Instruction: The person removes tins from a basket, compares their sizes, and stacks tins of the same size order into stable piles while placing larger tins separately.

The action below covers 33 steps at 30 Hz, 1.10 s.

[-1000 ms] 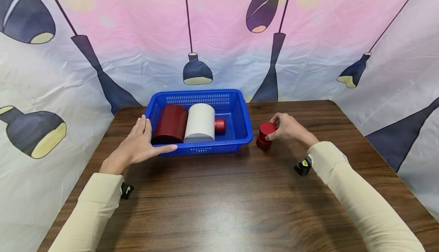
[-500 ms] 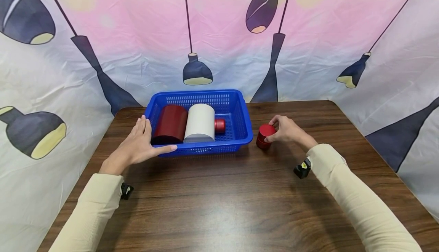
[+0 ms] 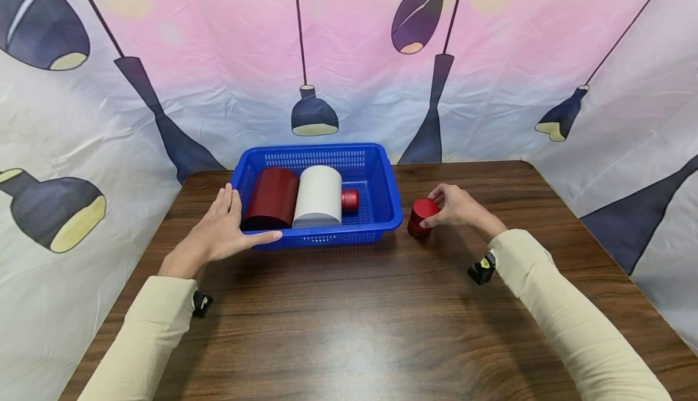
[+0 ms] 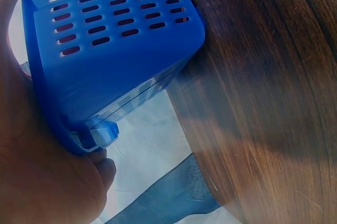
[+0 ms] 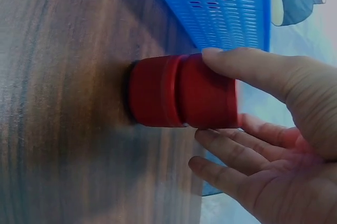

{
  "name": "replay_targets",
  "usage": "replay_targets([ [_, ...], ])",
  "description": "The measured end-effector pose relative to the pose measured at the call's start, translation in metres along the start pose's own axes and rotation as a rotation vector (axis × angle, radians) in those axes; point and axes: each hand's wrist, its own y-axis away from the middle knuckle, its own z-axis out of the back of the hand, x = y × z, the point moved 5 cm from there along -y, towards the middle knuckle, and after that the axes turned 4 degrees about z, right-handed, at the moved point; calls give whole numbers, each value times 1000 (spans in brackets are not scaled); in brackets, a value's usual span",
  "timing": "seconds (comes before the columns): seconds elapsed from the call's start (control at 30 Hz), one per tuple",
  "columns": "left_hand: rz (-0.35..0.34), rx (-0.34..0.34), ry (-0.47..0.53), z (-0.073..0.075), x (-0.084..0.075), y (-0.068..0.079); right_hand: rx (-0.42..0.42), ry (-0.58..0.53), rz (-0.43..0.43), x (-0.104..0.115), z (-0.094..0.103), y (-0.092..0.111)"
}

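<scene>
At the right of the head view, my right hand (image 3: 460,207) holds the upper part of a small red canister (image 3: 421,213), thumb on one side and fingers on the other. The canister stands upright on the table. In the right wrist view a groove rings the canister (image 5: 152,92) between its upper and lower parts. My left hand (image 3: 215,234) rests on the left front corner of a blue plastic basket (image 3: 357,229). Its fingers lie straight along the left side and its thumb stretches along the front rim.
Inside the basket lie a large dark red cylinder (image 3: 274,195), a large white cylinder (image 3: 319,195) and a small red cylinder (image 3: 350,200). The brown wooden table (image 3: 349,316) ends just behind the basket, at a printed cloth backdrop (image 3: 354,104).
My right hand has lowered the canister's upper part slightly, and the gap above the lower part has narrowed. The left hand and the basket have stayed in place.
</scene>
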Motion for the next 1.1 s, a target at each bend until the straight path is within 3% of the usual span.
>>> replay_targets([
  [0.23,3,-1,3,0,1,0,16,8,26,9,16,-1],
  [0.6,10,2,-4,2,0,0,20,43,50,50,36,-7],
  [0.83,9,1,-1,1,-1,0,31,7,122,78,32,-15],
  [1.1,10,3,-2,0,-1,1,44,41,152,106,13,-27],
])
